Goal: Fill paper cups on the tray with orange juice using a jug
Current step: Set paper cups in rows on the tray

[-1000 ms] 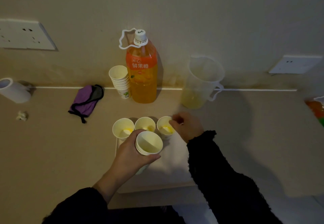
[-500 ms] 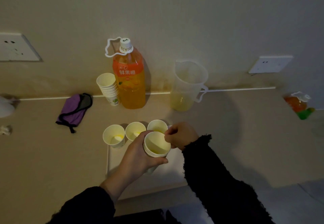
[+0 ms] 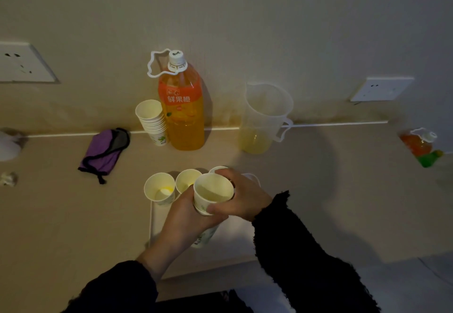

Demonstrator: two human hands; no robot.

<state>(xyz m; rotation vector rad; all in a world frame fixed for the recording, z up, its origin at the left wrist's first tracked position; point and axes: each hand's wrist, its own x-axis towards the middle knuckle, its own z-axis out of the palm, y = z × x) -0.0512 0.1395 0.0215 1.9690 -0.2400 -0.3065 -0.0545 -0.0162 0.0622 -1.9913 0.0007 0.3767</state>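
**Left hand** (image 3: 186, 217): fingers curled round the lower part of the nested cups (image 3: 204, 235) and holding them tilted above the tray. Dark sleeve at the wrist.

**Right hand** (image 3: 242, 197): grips the top cup (image 3: 213, 190) of the nest, with the thumb on its near side and the fingers curled over the far rim. Dark fuzzy sleeve.

**Top cup**: white paper, mouth open to the camera. Whether it holds juice cannot be told.

**Tray** (image 3: 157, 224): pale, flat on the table (image 3: 61, 214), near the front edge and partly covered by both hands.

**Cups on the tray**: they stand in a row at the far end.
- The first cup (image 3: 159, 188) is upright at the left, with a little yellow at the bottom.
- The second cup (image 3: 187, 181) is just to its right, also upright.
- The third cup (image 3: 217, 169) shows only as a rim behind the right hand.

**Jug** (image 3: 266, 119): clear plastic with its handle to the right. It stands upright at the back of the table against the wall, well apart from the tray. It has a shallow layer of pale yellow juice at the bottom.

**Bottle** (image 3: 182, 111): large, orange label, white cap on, with a white carry loop at the neck. It is nearly full and stands left of the jug.

**Stack of cups** (image 3: 153, 121): white paper, touching the left side of the bottle.

**Pouch** (image 3: 104, 150): purple with dark trim, lying left of the stack.

**Small bottle** (image 3: 422, 147): orange and green, at the far right edge.

**Wall sockets**: one at the upper left (image 3: 23, 63) and one at the right (image 3: 382, 89).
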